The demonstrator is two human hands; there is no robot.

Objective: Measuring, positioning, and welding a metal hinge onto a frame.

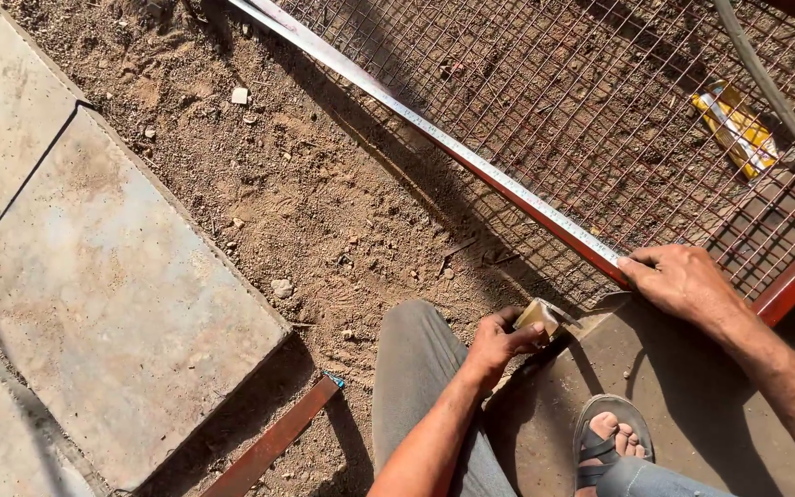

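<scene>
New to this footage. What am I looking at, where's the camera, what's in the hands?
There is no machine here: one camera worn on a person's head looks down at their own two bare hands. The left hand grips a tape measure case. Its metal tape runs up along a red steel frame filled with wire mesh. The right hand presses the tape against the frame. Around it are sandy ground, concrete slabs, a yellow packet behind the mesh, and the person's sandalled foot.
</scene>
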